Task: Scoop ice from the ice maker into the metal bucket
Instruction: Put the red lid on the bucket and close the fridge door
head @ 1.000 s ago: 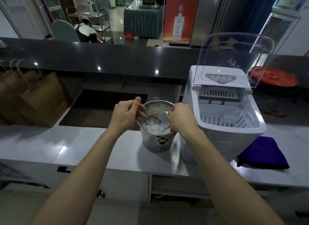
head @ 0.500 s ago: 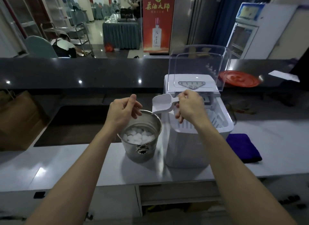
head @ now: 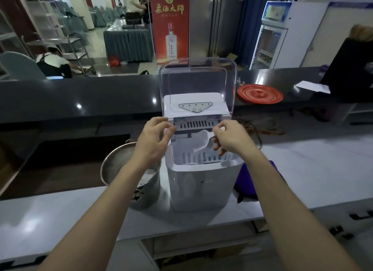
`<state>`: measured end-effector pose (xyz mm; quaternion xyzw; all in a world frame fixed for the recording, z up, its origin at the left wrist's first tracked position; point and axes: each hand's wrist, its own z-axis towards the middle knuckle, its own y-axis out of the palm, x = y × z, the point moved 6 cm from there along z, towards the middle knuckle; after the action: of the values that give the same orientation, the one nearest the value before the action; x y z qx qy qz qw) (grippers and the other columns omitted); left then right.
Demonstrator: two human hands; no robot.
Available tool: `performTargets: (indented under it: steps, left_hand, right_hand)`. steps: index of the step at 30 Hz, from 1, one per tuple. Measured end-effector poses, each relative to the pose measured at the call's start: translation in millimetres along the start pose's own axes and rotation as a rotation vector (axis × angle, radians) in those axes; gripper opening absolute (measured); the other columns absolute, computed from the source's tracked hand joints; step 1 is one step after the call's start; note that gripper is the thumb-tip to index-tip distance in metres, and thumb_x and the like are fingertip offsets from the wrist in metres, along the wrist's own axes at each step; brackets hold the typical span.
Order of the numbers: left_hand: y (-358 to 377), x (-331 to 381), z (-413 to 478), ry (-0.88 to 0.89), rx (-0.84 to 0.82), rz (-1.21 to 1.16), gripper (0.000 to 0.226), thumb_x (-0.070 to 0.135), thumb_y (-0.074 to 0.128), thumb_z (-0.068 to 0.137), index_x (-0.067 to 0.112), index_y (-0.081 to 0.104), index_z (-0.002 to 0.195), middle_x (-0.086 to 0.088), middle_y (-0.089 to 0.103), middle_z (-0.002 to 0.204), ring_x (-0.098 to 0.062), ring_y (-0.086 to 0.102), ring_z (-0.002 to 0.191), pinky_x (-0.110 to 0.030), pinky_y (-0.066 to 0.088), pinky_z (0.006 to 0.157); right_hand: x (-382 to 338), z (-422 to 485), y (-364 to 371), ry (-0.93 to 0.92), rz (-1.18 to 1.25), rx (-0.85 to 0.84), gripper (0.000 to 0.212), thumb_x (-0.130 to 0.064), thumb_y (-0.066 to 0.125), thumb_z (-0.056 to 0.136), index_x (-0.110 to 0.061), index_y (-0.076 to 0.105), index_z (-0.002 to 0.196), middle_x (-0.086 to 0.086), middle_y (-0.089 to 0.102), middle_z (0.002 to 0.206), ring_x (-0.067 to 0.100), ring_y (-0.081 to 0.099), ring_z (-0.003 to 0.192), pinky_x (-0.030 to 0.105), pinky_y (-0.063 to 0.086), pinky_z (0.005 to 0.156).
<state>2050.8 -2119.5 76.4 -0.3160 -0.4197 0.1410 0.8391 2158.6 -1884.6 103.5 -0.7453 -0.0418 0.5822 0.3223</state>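
View from the head, looking down at a white ice maker [head: 201, 182] standing at the middle of a pale table [head: 60, 214], its clear lid [head: 197, 79] raised upright at 12 o'clock. The right hand [head: 232, 137] pinches the handle of a white scoop [head: 201, 139], whose bowl hangs inside the machine's slotted basket [head: 201, 157]. The left hand [head: 153, 139] is at the machine's upper left corner with its fingers curled, but it is not clear whether it grips the rim or only hovers there. The metal bucket [head: 113, 165] stands just beside the machine at 8 o'clock, partly hidden by the left forearm, with some ice [head: 147, 177] showing inside. A purple cloth [head: 246, 186] lies at 4 o'clock. The main risk is probably a spill on the way across. The loaded scoop has to rise over the machine's left wall and pass the left arm, so a knock or a tilt could send cubes onto the table. The light pinch on the handle may let a heavy scoop twist. A hard dig could push the machine towards the bucket if the left hand is not steadying it. The raised lid might drop if bumped. No ice shows plainly in the basket, so the scoop may come up nearly empty.
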Motion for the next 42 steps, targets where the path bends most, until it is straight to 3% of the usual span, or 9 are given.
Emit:
performTargets:
  steps: [5, 12, 16, 19, 22, 27, 31, 36, 42]
  left_hand:
    - [22, -9, -3, -0.047, -0.03, 0.106, 0.018, 0.036, 0.074, 0.1, 0.033, 0.072, 0.118, 0.013, 0.042, 0.156, -0.013, 0.047, 0.143, -0.037, 0.049, 0.113]
    - [22, -11, -6, -0.078, 0.013, 0.097, 0.012, 0.03, 0.073, 0.102, 0.031, 0.074, 0.114, 0.014, 0.042, 0.157, -0.015, 0.051, 0.141, -0.036, 0.052, 0.109]
    - [22, -12, -7, -0.082, 0.034, 0.116, 0.012, 0.028, 0.073, 0.102, 0.03, 0.075, 0.113, 0.014, 0.044, 0.158, -0.016, 0.053, 0.14, -0.039, 0.054, 0.11]
    - [22, -11, -7, -0.085, 0.044, 0.115, 0.013, 0.025, 0.074, 0.101, 0.029, 0.076, 0.113, 0.012, 0.045, 0.156, -0.017, 0.05, 0.143, -0.041, 0.053, 0.112]
    - [21, -11, -6, -0.071, 0.059, 0.124, 0.013, 0.025, 0.075, 0.1, 0.031, 0.075, 0.111, 0.013, 0.046, 0.155, -0.014, 0.051, 0.141, -0.039, 0.053, 0.111]
    - [22, -11, -6, -0.066, 0.062, 0.149, 0.014, 0.027, 0.074, 0.1, 0.034, 0.074, 0.113, 0.015, 0.045, 0.155, -0.012, 0.05, 0.142, -0.033, 0.049, 0.109]
    - [21, -11, -5, -0.057, 0.064, 0.16, 0.018, 0.029, 0.075, 0.099, 0.035, 0.072, 0.115, 0.016, 0.046, 0.155, -0.01, 0.05, 0.141, -0.034, 0.049, 0.11]
    - [20, -7, -6, -0.052, 0.066, 0.157, 0.021, 0.026, 0.074, 0.099, 0.03, 0.072, 0.119, 0.013, 0.048, 0.153, -0.013, 0.052, 0.139, -0.037, 0.051, 0.11]
    - [18, -8, -4, -0.044, 0.058, 0.164, 0.026, 0.038, 0.076, 0.099, 0.035, 0.068, 0.123, 0.018, 0.048, 0.152, -0.005, 0.052, 0.132, -0.033, 0.051, 0.107]
  right_hand:
    - [6, 10, 22, 0.05, 0.076, -0.27, 0.016, -0.008, 0.052, 0.111, 0.002, 0.065, 0.11, 0.025, 0.074, 0.09, 0.032, 0.073, 0.07, 0.038, 0.065, 0.062]
    - [22, 25, 38, 0.085, -0.03, -0.361, 0.018, -0.004, 0.048, 0.111, 0.004, 0.063, 0.112, 0.03, 0.075, 0.098, 0.031, 0.074, 0.071, 0.04, 0.067, 0.068]
    - [31, 28, 43, 0.099, -0.125, -0.37, 0.017, -0.004, 0.051, 0.11, 0.002, 0.067, 0.11, 0.026, 0.077, 0.096, 0.03, 0.078, 0.077, 0.036, 0.067, 0.069]
    - [38, 37, 49, 0.075, -0.302, -0.375, 0.015, -0.005, 0.059, 0.104, 0.0, 0.073, 0.102, 0.019, 0.079, 0.093, 0.032, 0.08, 0.085, 0.046, 0.067, 0.081]
    - [40, 38, 50, -0.004, -0.465, -0.347, 0.018, -0.008, 0.061, 0.096, -0.007, 0.078, 0.09, 0.013, 0.078, 0.088, 0.032, 0.078, 0.086, 0.053, 0.066, 0.08]
    - [38, 31, 52, -0.074, -0.667, -0.334, 0.018, -0.015, 0.062, 0.096, -0.013, 0.08, 0.091, 0.008, 0.075, 0.091, 0.027, 0.07, 0.087, 0.04, 0.061, 0.077]
    - [35, 29, 51, -0.102, -0.661, -0.333, 0.022, -0.029, 0.065, 0.101, -0.013, 0.078, 0.097, 0.008, 0.074, 0.094, 0.023, 0.066, 0.085, 0.031, 0.049, 0.062]
    - [29, 23, 49, -0.149, -0.607, -0.317, 0.026, -0.035, 0.066, 0.102, -0.011, 0.075, 0.104, 0.009, 0.075, 0.101, 0.024, 0.07, 0.09, 0.04, 0.059, 0.08]
    - [9, 18, 26, -0.249, -0.458, -0.173, 0.012, -0.033, 0.067, 0.101, -0.023, 0.071, 0.107, -0.006, 0.072, 0.104, 0.012, 0.068, 0.088, 0.034, 0.062, 0.076]
